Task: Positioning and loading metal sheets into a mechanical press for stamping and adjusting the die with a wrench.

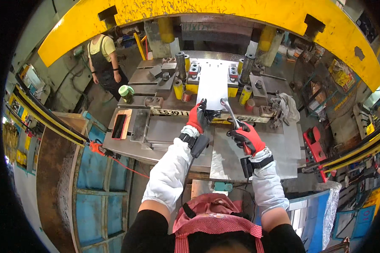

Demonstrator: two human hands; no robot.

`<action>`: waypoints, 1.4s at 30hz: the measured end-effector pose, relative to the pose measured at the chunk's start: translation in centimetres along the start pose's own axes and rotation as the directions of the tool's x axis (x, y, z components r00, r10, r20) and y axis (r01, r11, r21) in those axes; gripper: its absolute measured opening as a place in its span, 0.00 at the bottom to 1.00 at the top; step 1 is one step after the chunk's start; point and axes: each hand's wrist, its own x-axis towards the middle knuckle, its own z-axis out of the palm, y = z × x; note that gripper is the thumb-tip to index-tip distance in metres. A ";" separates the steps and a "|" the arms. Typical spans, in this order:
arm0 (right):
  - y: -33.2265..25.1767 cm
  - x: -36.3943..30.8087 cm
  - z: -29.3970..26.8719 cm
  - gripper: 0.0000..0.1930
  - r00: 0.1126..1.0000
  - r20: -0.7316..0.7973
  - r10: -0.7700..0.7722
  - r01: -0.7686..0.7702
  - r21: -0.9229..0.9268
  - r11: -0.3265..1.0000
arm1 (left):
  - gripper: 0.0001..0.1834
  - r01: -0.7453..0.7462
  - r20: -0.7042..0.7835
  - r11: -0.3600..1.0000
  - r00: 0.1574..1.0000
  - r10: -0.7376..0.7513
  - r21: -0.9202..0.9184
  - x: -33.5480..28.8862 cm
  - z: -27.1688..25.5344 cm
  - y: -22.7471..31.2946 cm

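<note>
Both hands gloved: left hand (198, 116) pinches near edge of metal sheet (213, 86) at 12 o'clock on press surface (173, 130), steadying it; right hand (247, 137) grips hooked rod (231, 113), keeping fingers out of die.

Smooth, bright metal sheet (212, 86); shiny steel wrench (231, 113); cloth rag (285, 107).

Steel press surface (164, 130) is pretty cluttered: flat metal sheet (213, 86) in the middle, green cup (126, 92) left, grey rag (285, 107) right, yellow posts (178, 89) around.
</note>
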 end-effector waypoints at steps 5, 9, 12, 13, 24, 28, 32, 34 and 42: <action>0.2 -3.3 1.5 0.20 0.977 -0.211 -0.014 0.046 0.150 0.988 | 0.18 0.003 -0.035 0.999 0.999 -0.004 -0.041 -0.1 0.3 0.2; 6.9 -7.8 -3.2 0.25 0.830 -0.548 -0.104 0.239 0.181 0.954 | 0.21 0.024 -0.061 0.999 0.998 -0.026 -0.041 0.6 0.6 0.0; 13.9 -9.8 -8.2 0.26 0.537 -0.837 -0.105 0.226 0.023 0.974 | 0.21 0.038 -0.060 0.997 0.997 -0.042 -0.071 1.0 0.7 -0.1; 16.0 -9.9 -9.6 0.23 0.466 -0.753 -0.464 0.260 -0.385 0.886 | 0.22 0.054 -0.066 0.995 0.996 -0.059 -0.086 1.2 0.5 -0.4; 17.3 -10.4 -9.9 0.07 0.512 -0.859 -0.009 0.414 0.238 0.878 | 0.20 0.093 -0.151 0.983 0.982 -0.117 -0.158 1.7 0.0 -0.5; 17.0 -10.4 -10.0 0.16 0.509 -0.860 -0.034 0.487 0.255 0.836 | 0.20 0.073 -0.141 0.986 0.986 -0.095 -0.153 1.4 0.6 -0.6; 17.4 -10.5 -10.2 0.14 0.541 -0.839 -0.053 0.459 0.242 0.855 | 0.20 0.023 -0.125 0.995 0.992 -0.035 -0.096 1.4 0.4 -0.4; 17.5 -10.6 -10.3 0.14 0.545 -0.837 -0.040 0.465 0.262 0.846 | 0.20 0.046 -0.148 0.994 0.987 -0.060 -0.101 1.3 1.0 -0.4; 18.2 -10.4 -11.2 0.09 0.473 -0.880 -0.030 0.455 0.215 0.864 | 0.20 0.099 -0.144 0.987 0.983 -0.117 -0.129 1.1 1.2 -0.2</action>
